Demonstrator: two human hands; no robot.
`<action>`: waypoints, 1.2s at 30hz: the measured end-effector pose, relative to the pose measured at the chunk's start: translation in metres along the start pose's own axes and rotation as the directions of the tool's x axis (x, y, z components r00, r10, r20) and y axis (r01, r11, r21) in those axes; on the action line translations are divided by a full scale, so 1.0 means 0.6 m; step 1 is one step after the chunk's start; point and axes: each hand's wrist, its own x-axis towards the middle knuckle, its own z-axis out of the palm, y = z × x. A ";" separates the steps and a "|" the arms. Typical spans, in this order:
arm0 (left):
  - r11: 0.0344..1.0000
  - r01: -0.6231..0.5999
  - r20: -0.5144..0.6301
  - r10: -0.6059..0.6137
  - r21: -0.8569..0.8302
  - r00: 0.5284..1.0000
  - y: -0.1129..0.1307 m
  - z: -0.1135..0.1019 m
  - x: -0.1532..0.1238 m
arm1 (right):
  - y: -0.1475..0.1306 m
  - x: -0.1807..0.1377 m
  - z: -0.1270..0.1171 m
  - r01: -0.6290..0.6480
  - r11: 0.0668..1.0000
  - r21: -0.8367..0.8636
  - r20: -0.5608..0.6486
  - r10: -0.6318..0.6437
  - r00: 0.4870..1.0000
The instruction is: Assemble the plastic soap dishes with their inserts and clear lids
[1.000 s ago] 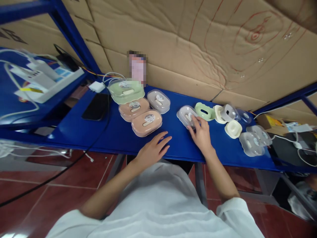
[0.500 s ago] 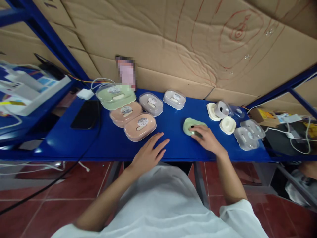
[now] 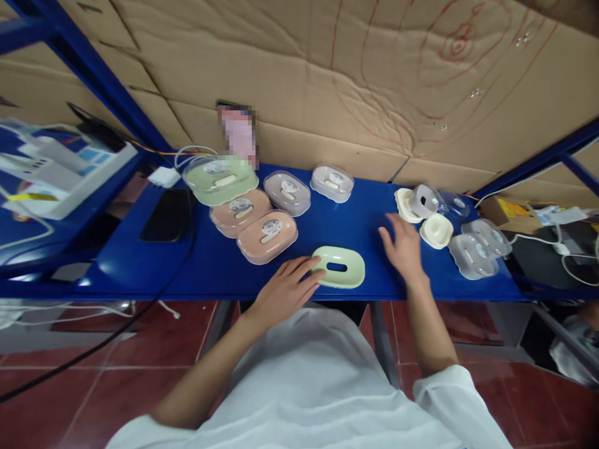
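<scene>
A pale green oval soap-dish tray [image 3: 339,267] with a slot in its middle lies near the front edge of the blue shelf [image 3: 215,268]. My left hand [image 3: 287,288] rests flat beside it, fingertips touching its left end, fingers stretched out. My right hand [image 3: 402,248] hovers open over the shelf to the right, fingers spread, holding nothing, close to a cluster of cream trays [image 3: 436,230] and clear lids [image 3: 472,257].
Several lidded soap boxes stand at the left and back: green [image 3: 219,179], two pink [image 3: 267,236], two grey [image 3: 287,192]. A black phone [image 3: 167,214] and cable lie far left. Cardboard lines the wall behind. White power strips [image 3: 56,165] sit on the left shelf.
My right hand has slid the green tray toward the front edge, let go of it and moved right. My left hand now touches the tray's left end.
</scene>
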 end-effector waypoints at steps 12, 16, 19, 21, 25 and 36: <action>0.955 0.079 -0.275 -0.160 -0.284 0.948 -0.008 0.004 -0.011 | 0.134 -0.176 -0.075 -0.184 0.982 -0.047 -0.208 0.171 0.963; 0.947 0.089 -0.281 -0.180 -0.308 0.943 -0.009 0.000 -0.008 | 0.044 -0.185 -0.056 0.019 0.993 0.113 -0.046 -0.014 0.999; 0.951 0.110 -0.275 -0.192 -0.289 0.942 -0.009 0.000 -0.004 | -0.002 -0.159 -0.037 0.112 0.977 0.180 0.011 -0.116 0.993; 0.955 0.120 -0.273 -0.197 -0.273 0.942 -0.009 0.002 -0.002 | -0.021 -0.139 -0.026 0.120 0.969 0.216 -0.021 -0.118 0.993; 0.959 0.149 -0.219 -0.203 -0.243 0.954 -0.009 0.005 0.002 | -0.053 -0.110 -0.006 0.158 0.959 0.234 0.004 -0.164 0.987; 0.966 0.232 -0.134 -0.246 -0.113 0.960 -0.001 0.008 0.008 | -0.079 -0.061 0.031 0.325 0.929 0.179 0.131 -0.350 0.928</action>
